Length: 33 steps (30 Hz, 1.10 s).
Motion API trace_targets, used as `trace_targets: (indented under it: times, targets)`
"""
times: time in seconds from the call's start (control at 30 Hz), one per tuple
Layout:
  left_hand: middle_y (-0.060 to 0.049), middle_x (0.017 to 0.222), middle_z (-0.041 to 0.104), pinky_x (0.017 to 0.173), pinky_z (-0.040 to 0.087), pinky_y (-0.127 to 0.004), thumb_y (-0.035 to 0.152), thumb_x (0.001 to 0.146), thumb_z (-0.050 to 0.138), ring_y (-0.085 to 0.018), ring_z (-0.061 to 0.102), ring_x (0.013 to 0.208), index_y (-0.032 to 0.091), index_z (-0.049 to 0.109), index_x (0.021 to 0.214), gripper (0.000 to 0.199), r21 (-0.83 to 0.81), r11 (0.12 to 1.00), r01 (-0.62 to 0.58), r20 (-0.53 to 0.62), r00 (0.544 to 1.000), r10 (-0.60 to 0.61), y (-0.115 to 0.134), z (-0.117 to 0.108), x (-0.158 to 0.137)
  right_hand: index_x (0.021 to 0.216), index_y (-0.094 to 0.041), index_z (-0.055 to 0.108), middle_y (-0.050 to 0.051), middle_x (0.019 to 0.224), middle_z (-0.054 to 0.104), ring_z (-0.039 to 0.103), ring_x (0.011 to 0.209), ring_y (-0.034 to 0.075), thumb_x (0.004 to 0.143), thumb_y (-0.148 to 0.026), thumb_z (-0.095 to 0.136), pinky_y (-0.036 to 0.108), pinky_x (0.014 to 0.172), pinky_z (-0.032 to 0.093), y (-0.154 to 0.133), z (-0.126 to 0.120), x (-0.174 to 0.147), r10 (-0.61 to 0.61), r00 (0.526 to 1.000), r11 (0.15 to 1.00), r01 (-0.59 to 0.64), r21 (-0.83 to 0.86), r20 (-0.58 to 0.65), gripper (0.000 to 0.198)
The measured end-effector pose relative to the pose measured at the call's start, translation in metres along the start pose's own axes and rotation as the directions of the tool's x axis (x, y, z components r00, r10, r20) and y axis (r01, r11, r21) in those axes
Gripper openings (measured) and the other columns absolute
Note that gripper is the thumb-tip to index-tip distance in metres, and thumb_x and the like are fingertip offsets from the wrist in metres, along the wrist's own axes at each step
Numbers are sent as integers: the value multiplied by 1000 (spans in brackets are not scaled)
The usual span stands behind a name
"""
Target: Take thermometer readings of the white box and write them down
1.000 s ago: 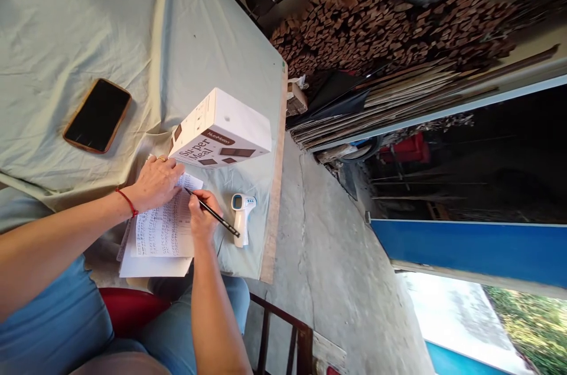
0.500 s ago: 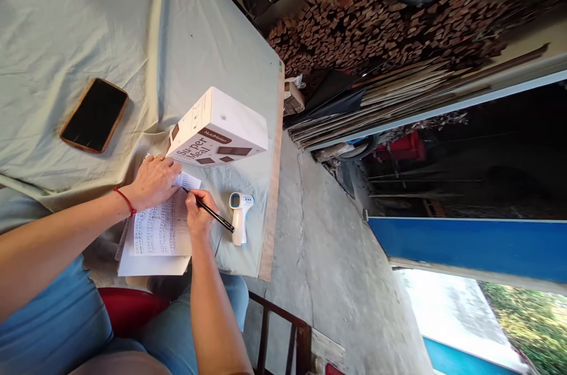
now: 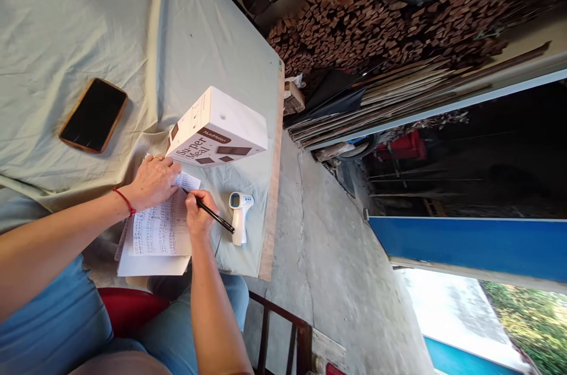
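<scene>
Two hands at work over a stack of handwritten sheets on our cloth-covered table. Our left hand lies palm down across the upper part of the stack, fingers close together, gripping nothing that we can see. Our right hand pinches a black pen, tip at the top sheet, near the left fingers.

Risks, in our judgement: the sheets lie loose and unevenly overlapped, so if the left palm lifted or slid, the top one could skew under the pen and spoil a line. Creases in the cloth could also make the nib skip. The pen's back end lines up with the handle of a white thermometer; contact we cannot tell, but a wide wrist swing might nudge it. A white box stands just beyond the left fingers and could be knocked by a forward push.

Legible: "NutriMotion" on the box's brown band, "Su-per Meal" beneath. Handwriting runs in dense rows, too small to read; so are the thermometer's button marks.
</scene>
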<state>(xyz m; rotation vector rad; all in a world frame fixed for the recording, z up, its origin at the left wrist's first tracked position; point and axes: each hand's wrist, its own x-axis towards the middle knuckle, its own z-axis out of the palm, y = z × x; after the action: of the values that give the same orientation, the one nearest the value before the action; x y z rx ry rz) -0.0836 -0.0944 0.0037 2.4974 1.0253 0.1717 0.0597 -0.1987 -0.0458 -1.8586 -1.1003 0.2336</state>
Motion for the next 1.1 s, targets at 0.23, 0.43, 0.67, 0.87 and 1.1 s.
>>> trace_targets:
  times: [0.23,0.43,0.67,0.87,1.1]
  targets:
    - [-13,113,74,93,48,-45,30,93,64,-33,68,109,18,69,110,21,-4,1000,-21,-58,998,21,-2,5,0,74,-25,64,2,67,67,59,62,18,84,-55,56,31,64,52,2,0,0,-11,1000,999,10,-35,-17,32]
    - [-14,116,73,95,48,-46,30,93,64,-34,67,112,17,69,114,25,-3,1000,-6,-30,1000,6,-2,5,1,74,-25,64,2,68,68,60,64,18,84,-53,55,31,62,52,3,0,-1,-28,999,999,27,-38,-17,31]
    - [-15,121,73,100,46,-47,29,95,63,-35,67,117,15,68,119,29,-9,1000,14,25,1000,-14,1,-1,0,75,-24,64,3,69,67,60,64,18,84,-49,54,31,64,53,2,-1,-1,-43,998,999,41,-30,-37,28]
    - [-14,117,73,96,47,-46,28,94,63,-34,67,113,16,69,115,25,-11,1000,-5,-17,1000,4,-1,1,0,75,-24,63,2,68,66,59,63,19,84,-50,53,32,63,53,4,-1,-1,-39,999,998,37,-51,-24,29]
    - [-15,120,73,99,48,-46,28,96,64,-34,67,116,14,69,120,29,1,1000,14,22,1000,-14,1,-2,0,77,-23,63,3,69,67,60,63,18,88,-49,52,31,64,53,10,1,-2,-91,994,992,86,-97,-54,31]
